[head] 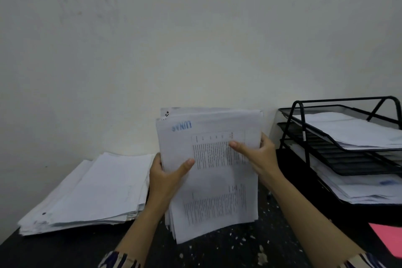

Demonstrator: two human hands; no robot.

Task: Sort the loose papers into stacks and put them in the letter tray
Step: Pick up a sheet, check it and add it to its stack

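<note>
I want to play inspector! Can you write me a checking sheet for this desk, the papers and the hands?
Surface: black table, speckled with pale flecks.
Job's things: held sheaf upright; paper pile lying at left; black mesh letter tray at right, papers in its top and bottom tiers.
Clutter: pink sheet at right edge.
Hands: left hand and right hand each grip the sheaf's sides.
Cables: nothing seen.
Surroundings: plain white wall.

Two hands [167, 178] [258, 156], two paper stacks [208, 180] [91, 193], one three-tier letter tray [339, 132], one pink sheet [389, 239].
</note>
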